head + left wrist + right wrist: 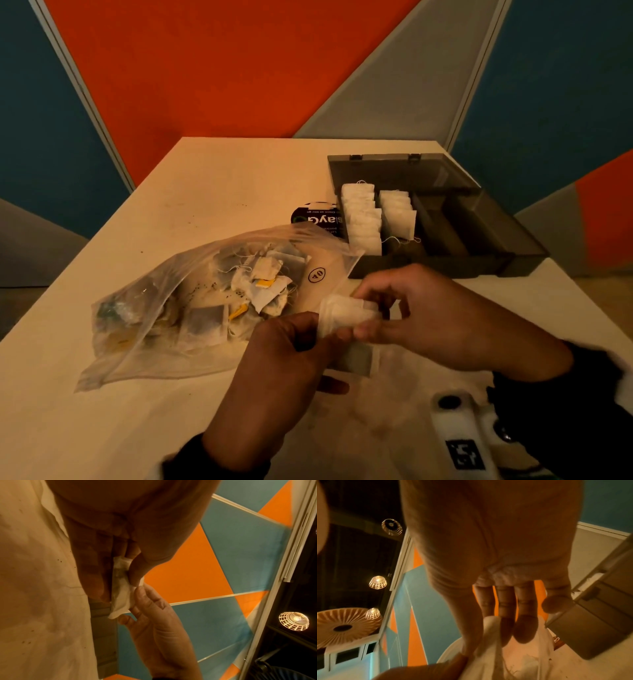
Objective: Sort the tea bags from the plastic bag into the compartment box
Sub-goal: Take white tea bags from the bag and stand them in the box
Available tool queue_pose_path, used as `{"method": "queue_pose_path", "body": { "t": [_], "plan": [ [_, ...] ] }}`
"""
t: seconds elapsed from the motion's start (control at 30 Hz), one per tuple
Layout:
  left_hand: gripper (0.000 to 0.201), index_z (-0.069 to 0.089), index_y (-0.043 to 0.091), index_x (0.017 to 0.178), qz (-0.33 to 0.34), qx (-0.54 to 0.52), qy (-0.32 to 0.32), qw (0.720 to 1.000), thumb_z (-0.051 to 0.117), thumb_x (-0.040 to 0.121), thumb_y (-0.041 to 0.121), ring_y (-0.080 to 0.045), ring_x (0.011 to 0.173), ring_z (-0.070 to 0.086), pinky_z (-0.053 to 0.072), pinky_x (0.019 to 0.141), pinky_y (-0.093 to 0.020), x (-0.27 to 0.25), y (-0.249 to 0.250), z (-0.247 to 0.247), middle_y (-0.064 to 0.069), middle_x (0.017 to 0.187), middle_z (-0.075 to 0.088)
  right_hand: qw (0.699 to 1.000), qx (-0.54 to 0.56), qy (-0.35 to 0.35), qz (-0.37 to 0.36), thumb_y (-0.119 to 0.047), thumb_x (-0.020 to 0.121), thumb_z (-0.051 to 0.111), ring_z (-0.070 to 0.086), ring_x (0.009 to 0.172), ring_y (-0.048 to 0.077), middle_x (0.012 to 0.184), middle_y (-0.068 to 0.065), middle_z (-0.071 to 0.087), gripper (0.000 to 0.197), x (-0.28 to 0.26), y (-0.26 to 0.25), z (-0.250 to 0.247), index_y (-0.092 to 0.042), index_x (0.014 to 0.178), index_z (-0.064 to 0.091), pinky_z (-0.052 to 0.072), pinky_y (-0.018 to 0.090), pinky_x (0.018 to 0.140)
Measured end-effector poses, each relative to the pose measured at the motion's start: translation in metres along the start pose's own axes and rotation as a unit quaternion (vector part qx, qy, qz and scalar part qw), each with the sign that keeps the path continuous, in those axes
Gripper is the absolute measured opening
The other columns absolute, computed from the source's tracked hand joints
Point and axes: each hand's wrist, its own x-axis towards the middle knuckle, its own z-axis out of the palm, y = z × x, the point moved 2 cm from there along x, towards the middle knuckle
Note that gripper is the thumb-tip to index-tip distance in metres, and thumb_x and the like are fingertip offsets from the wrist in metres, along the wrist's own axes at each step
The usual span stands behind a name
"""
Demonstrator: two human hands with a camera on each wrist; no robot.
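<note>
Pinching a tea bag (344, 313) between them just short of the box (428, 266), the left hand (284, 356) and right hand (448, 318) look maybe halfway: two compartments stocked, others bare, loads left in the plastic bag (154, 301).

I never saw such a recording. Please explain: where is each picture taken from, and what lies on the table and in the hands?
No machine here: a person works with bare hands. The wide picture comes from a head camera; the other two from wrist cameras, looking along the fingers. On the table lie a plastic bag of tea bags and an open compartment box, two sections holding tea bags. The left hand and right hand pinch one white tea bag together.
</note>
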Motion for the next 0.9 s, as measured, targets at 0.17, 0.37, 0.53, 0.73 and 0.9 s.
{"method": "queue_pose_path", "body": {
  "t": [0.17,0.37,0.53,0.73,0.9],
  "plan": [
    [0.014,0.074,0.012,0.095,-0.032,-0.040,0.023,0.998,0.066,0.085,0.018,-0.025,0.081,0.075,0.060,0.067,-0.040,0.002,0.004,-0.003,-0.009,0.088,0.077,0.999,-0.046,0.028,-0.009,-0.034,0.083,0.071,0.060,0.081,-0.003,0.081,-0.017,0.066,0.003,-0.002,-0.007,-0.018,-0.033,0.083,0.069,0.050,0.023,0.075],
    [0.016,0.068,0.012,0.102,-0.013,-0.061,0.111,0.992,0.061,0.089,0.019,-0.030,0.074,0.074,0.059,0.063,-0.047,0.003,0.020,-0.021,-0.003,0.087,0.077,0.978,-0.143,0.154,-0.001,-0.026,0.086,0.069,0.057,0.074,0.001,0.078,-0.015,0.062,0.008,0.025,0.003,-0.107,-0.032,0.082,0.066,0.039,0.019,0.062],
    [0.020,0.070,0.009,0.102,-0.029,-0.108,0.137,0.984,0.058,0.092,0.021,-0.043,0.078,0.070,0.054,0.062,-0.047,0.002,0.028,-0.033,-0.014,0.093,0.075,0.960,-0.226,0.163,0.042,-0.025,0.086,0.070,0.055,0.080,0.009,0.088,-0.006,0.062,0.006,0.078,0.038,-0.143,-0.026,0.084,0.065,0.039,0.026,0.065],
    [0.021,0.069,0.009,0.106,-0.011,-0.122,0.134,0.983,0.055,0.091,0.008,-0.040,0.067,0.068,0.051,0.053,-0.041,0.000,0.033,-0.044,-0.019,0.091,0.073,0.957,-0.262,0.059,0.109,-0.024,0.087,0.069,0.055,0.087,0.017,0.082,-0.004,0.059,0.019,0.127,0.075,-0.128,-0.026,0.071,0.058,0.039,0.030,0.075],
    [0.040,0.068,0.008,0.106,0.011,-0.129,0.121,0.984,0.059,0.068,0.015,-0.042,0.067,0.065,0.049,0.056,-0.041,-0.001,0.037,-0.048,-0.022,0.090,0.073,0.943,-0.285,-0.022,0.171,-0.025,0.088,0.067,0.058,0.092,0.019,0.093,0.002,0.064,0.007,0.145,0.086,-0.116,-0.018,0.087,0.067,0.042,0.030,0.078]
  ]
}}
